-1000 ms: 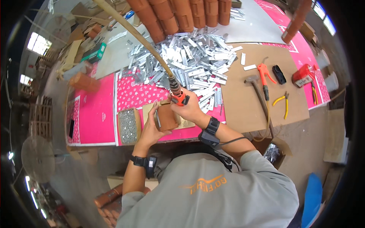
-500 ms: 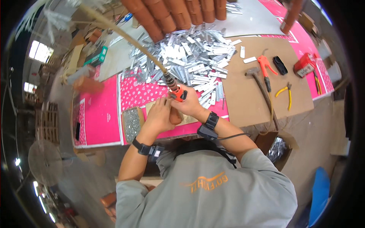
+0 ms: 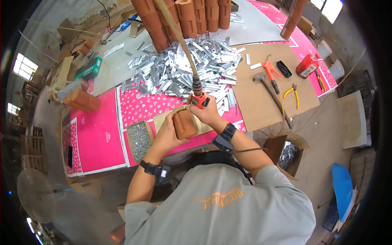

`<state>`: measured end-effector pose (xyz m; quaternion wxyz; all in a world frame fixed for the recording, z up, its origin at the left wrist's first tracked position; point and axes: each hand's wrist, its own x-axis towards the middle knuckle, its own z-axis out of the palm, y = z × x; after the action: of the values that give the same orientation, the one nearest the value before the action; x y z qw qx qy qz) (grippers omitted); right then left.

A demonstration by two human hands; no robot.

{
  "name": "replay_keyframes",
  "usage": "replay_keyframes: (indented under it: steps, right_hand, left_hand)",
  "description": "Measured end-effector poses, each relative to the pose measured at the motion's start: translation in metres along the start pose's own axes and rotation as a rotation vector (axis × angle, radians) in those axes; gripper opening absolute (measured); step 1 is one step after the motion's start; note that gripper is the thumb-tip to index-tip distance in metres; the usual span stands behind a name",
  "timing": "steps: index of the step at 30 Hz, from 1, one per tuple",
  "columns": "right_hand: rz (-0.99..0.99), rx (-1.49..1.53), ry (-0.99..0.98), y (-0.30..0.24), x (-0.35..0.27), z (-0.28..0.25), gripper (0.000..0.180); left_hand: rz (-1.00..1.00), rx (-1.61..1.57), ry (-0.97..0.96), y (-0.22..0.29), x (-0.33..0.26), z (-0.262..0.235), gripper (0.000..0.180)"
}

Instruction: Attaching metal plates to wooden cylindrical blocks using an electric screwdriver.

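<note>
My left hand is closed around a short terracotta-brown ribbed cylinder, held above a light board at the table's near edge. In my right hand is an orange-and-black air screwdriver, with a tan hose rising from its top. The driver stands beside the cylinder's upper right; its tip is hidden, so I cannot tell whether they touch. Left of my left hand, a small box holds many small grey metal pieces, perhaps screws. Beyond both hands spreads a heap of flat silver metal strips.
Stacked brown cylinders stand behind the heap, and another cylinder lies at left. On cardboard at right are a hammer, an orange air gun, yellow pliers and a red container. A carton sits below the table's edge.
The brown cylinder has been raised and tilted, so more of it shows. My right hand with the driver has shifted slightly right, apart from my left hand. The whole view has shifted too.
</note>
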<state>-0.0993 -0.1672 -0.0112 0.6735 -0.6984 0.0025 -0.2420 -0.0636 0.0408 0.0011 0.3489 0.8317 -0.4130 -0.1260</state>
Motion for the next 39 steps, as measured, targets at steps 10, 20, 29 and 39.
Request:
replay_keyframes:
  steps: [10, 20, 29, 39]
  right_hand:
    - [0.082, 0.059, 0.022, -0.006, -0.003, 0.000, 0.017]
    - [0.040, -0.040, 0.049, -0.006, -0.005, 0.001, 0.021]
    - [0.034, -0.028, 0.141, -0.007, -0.006, 0.006, 0.027]
    - [0.057, 0.070, 0.032, -0.002, 0.002, 0.004, 0.027]
  left_hand:
    - [-0.014, 0.213, 0.025, 0.016, 0.009, -0.015, 0.105]
    - [0.384, 0.444, 0.008, -0.069, 0.126, -0.019, 0.025]
    - [0.343, 0.308, 0.212, -0.064, 0.122, -0.027, 0.013]
    - [-0.219, -0.710, 0.270, -0.010, 0.052, -0.016, 0.027]
